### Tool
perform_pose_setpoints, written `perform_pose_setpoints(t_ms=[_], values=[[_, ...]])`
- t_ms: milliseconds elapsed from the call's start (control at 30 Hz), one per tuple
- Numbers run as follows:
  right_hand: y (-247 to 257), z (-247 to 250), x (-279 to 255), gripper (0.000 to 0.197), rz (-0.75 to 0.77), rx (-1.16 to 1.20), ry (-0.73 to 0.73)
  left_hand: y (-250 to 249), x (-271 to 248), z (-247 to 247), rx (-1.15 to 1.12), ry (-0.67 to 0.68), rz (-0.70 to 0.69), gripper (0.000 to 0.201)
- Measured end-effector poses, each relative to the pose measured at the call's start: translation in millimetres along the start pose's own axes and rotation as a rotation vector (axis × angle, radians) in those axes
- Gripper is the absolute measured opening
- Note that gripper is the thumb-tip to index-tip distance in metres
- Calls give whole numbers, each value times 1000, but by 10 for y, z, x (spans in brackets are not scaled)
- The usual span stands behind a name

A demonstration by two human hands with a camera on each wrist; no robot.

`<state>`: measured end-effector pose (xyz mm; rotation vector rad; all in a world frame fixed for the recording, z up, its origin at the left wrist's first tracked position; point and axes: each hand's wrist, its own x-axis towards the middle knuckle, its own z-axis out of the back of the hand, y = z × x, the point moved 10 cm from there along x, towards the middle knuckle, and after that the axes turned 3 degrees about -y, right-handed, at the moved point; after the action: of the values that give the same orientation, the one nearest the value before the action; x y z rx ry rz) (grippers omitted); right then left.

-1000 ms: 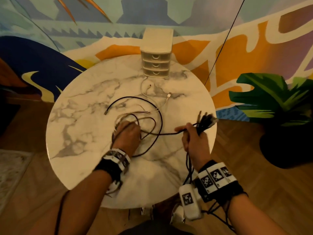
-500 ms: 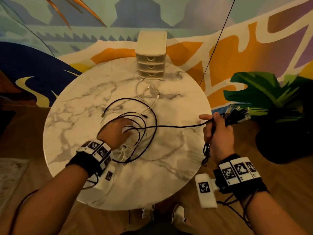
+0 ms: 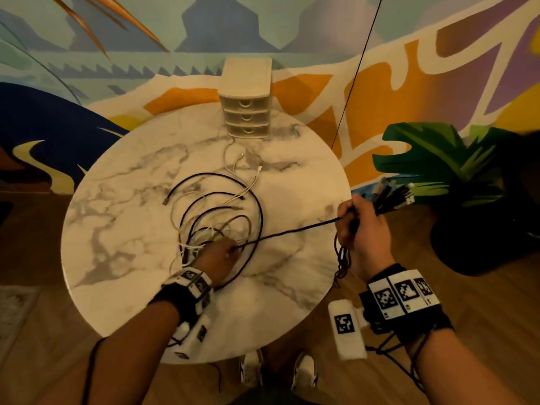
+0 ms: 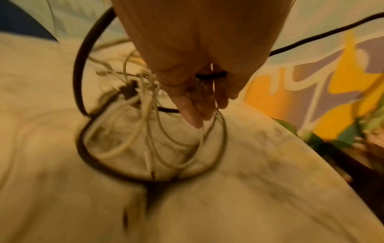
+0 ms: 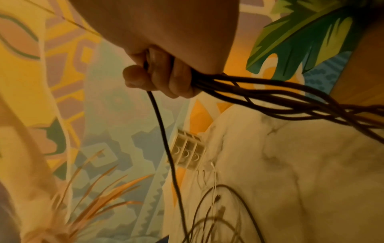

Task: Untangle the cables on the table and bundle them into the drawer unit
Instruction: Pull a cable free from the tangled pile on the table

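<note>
A tangle of black and white cables lies mid-table on the round marble table. My left hand sits at its near edge. In the left wrist view, this hand has a black cable pinched between thumb and fingers, with white loops around it. That black cable runs taut to my right hand, just past the table's right edge. The right hand grips a bundle of black cables, whose plugs stick out to the right. The cream drawer unit stands at the back with all three drawers closed.
A potted plant with broad green leaves and a dark pot stands right of the table, close to my right hand. A thin black cord hangs in front of the painted wall. My shoes show under the near edge.
My right hand has moved right, off the table's edge, drawing one black cable taut. My left hand has shifted nearer and rightward on the tangle, and the loops have tightened.
</note>
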<state>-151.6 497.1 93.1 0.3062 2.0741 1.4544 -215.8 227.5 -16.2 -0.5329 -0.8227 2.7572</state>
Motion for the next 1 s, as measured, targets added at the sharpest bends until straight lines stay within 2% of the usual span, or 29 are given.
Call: perform_pose_setpoints(t_ms=[67, 133, 167, 200, 233, 333, 367, 400, 467, 533, 600, 667, 733, 800, 867, 933, 1000], values=[[63, 146, 59, 44, 21, 31, -27, 135, 141, 459, -104, -159, 52, 14], [94, 261, 97, 45, 34, 36, -53, 137, 242, 994, -213, -408, 61, 14], [94, 299, 116, 46, 35, 61, -60, 141, 257, 1161, -294, -492, 73, 13], [100, 336, 133, 45, 33, 102, -69, 171, 277, 1205, -372, -510, 91, 13], [113, 388, 145, 45, 29, 144, -88, 226, 306, 1124, -397, -460, 114, 16], [112, 573, 188, 45, 22, 190, -154, 448, 256, 506, -273, -116, 211, 29], [94, 604, 203, 45, 18, 185, -157, 504, 236, 377, -292, -47, 260, 27], [64, 616, 220, 45, 7, 182, -144, 473, 226, 352, -302, -33, 297, 23], [-47, 588, 248, 45, -32, 190, -101, 334, 273, 555, -345, -156, 332, 20], [-215, 584, 256, 44, -78, 159, -106, 152, 329, 752, -487, -266, 322, 21], [-435, 663, 243, 38, -141, 60, -185, 29, 332, 815, -558, -262, 310, 20], [-643, 813, 220, 33, -202, -41, -274, 49, 276, 784, -485, -179, 333, 21], [-721, 981, 203, 35, -222, -147, -362, 152, 206, 902, -333, -156, 355, 26], [-641, 1105, 200, 39, -177, -222, -444, 143, 172, 1165, -99, -235, 279, 29], [-491, 1111, 200, 42, -102, -293, -492, -69, 107, 1347, -40, -346, 142, 23], [-389, 957, 157, 45, -59, -383, -480, -324, 4, 1360, -113, -418, 45, 21], [-415, 560, 81, 37, -45, -386, -292, -556, -101, 1244, -90, -431, 8, 20]])
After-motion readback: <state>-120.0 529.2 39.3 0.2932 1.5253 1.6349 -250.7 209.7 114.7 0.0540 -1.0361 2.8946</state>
